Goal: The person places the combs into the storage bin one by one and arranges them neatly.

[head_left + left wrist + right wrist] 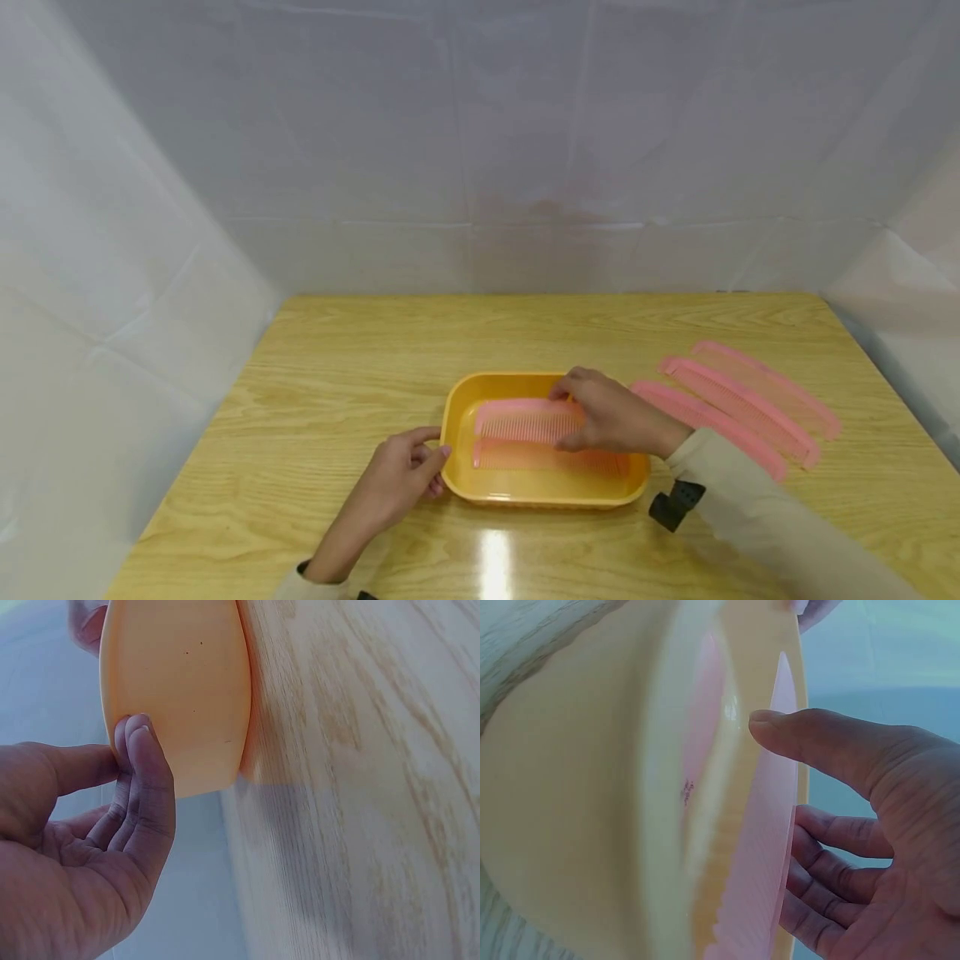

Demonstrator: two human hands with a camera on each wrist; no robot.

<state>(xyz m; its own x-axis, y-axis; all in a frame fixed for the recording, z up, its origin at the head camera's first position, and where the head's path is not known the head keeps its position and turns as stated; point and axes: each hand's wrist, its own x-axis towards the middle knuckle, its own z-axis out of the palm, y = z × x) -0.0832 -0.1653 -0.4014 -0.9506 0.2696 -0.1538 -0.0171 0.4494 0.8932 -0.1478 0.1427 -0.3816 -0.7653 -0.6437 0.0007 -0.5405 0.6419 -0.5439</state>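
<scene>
A yellow plastic basin (480, 496) sits on the table. My left hand (405, 471) pinches its left rim, thumb at the edge and fingertips against the outer wall (187, 697). Over the basin, my right hand (618, 417) holds a pink comb (517, 423) near its right end. In the right wrist view the thumb lies across one side of this comb (761, 847), and the other fingers are behind its edge. More pink shows lower in the basin, where another comb (705, 712) lies, partly hidden by the rim.
Three pink combs lie side by side, slanted, on the table to the right, the farthest comb (772, 387) toward the back. The right forearm passes over part of the nearest one. White sheeting (450, 150) stands behind and at both sides of the wooden table (337, 367).
</scene>
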